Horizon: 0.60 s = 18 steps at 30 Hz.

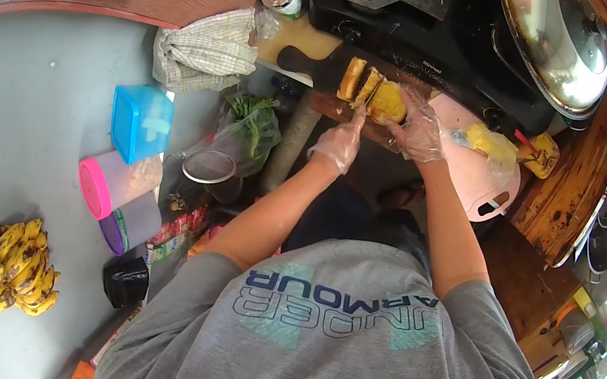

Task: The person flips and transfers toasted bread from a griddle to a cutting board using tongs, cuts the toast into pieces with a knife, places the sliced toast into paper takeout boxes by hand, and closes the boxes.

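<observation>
Bread with a yellow topping [389, 102] lies on a dark wooden board [332, 73], with narrow cut strips of bread [351, 78] to its left. My left hand [335, 146], in a clear plastic glove, is closed around a knife, its index finger stretched forward along it. Only a thin dark line of the knife's blade [371, 94] shows between the pieces; its handle is hidden in my fist. My right hand [421, 129], also gloved, holds the bread's right side, with thumb and fingers around its edge.
A black stove [426, 49] with a steel lid [560, 48] stands behind the board. To the right is a pink board [482, 190] with a plastic bag [493, 150]. A cloth [202, 50], a blue container [140, 124] and bananas [20, 265] are at the left.
</observation>
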Tool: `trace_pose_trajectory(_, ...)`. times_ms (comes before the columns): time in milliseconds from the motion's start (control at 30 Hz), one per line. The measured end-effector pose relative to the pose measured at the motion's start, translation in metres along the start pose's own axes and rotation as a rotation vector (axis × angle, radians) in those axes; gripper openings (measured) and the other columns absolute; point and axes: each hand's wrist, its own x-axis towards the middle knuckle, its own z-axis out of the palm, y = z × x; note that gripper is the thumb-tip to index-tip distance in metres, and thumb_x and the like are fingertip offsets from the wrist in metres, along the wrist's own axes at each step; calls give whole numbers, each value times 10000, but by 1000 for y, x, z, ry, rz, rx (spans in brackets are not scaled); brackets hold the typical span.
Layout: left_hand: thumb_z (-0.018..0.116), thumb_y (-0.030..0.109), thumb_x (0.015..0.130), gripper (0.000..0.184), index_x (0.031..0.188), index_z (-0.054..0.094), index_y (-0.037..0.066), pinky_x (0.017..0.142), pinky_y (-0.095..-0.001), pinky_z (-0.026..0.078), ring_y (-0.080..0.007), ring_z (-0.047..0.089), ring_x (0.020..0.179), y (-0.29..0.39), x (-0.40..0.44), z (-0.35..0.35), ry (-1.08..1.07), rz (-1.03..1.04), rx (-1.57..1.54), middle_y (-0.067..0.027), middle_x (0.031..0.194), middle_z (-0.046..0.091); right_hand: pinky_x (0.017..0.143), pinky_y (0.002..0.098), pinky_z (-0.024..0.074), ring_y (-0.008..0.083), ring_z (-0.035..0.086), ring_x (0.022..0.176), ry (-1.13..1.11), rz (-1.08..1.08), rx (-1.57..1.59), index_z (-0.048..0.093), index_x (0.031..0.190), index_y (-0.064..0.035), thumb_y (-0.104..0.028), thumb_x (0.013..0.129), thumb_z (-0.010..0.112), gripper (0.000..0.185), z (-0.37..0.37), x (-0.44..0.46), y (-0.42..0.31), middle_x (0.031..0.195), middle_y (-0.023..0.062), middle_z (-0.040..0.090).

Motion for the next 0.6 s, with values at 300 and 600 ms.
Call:
trace_pose_trajectory(300, 443, 82, 974, 621, 1565, 253, 110, 798, -608, 516, -527, 667, 918, 21, -22, -15, 207, 137, -112, -340, 1037, 675, 1185, 433, 375, 392, 481, 1393, 13, 91, 48, 491, 1474, -11, -326, 798, 790, 803, -15, -7, -8, 1498, 227, 513)
trace_pose_trajectory(600, 462, 115, 980, 649, 1582, 221, 104, 886, -551, 540, -488, 676, 1009, 30, 1, 25, 50, -24, -90, -299, 1144, 681, 1184, 451, 381, 403, 499, 1375, 5, 42, 39, 491, 1468, 4, -289, 791, 806, 803, -2, -14, -4, 1468, 256, 530)
